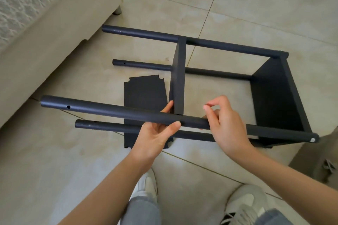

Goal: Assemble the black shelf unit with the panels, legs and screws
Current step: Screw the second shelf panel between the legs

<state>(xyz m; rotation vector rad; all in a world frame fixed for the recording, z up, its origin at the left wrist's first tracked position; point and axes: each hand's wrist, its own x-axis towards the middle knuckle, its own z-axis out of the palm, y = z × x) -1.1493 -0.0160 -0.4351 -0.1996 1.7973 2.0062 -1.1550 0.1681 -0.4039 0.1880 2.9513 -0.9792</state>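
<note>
Two hands steady the shelf [274, 97], sideways on the floor [237, 14].
Left hand [157, 133] grips the leg [109, 110]; right hand [225, 124] pinches, maybe a screw, too small to tell. Panel [180, 78] should sit square on the leg first.

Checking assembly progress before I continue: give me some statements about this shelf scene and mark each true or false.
1. The left hand grips the raised near leg. True.
2. A loose panel lies flat on the floor. True.
3. Three panels are fixed between the legs. False: only two are, the middle panel and the end panel.
4. The shelf unit stands upright. False: it lies on its side.
</note>
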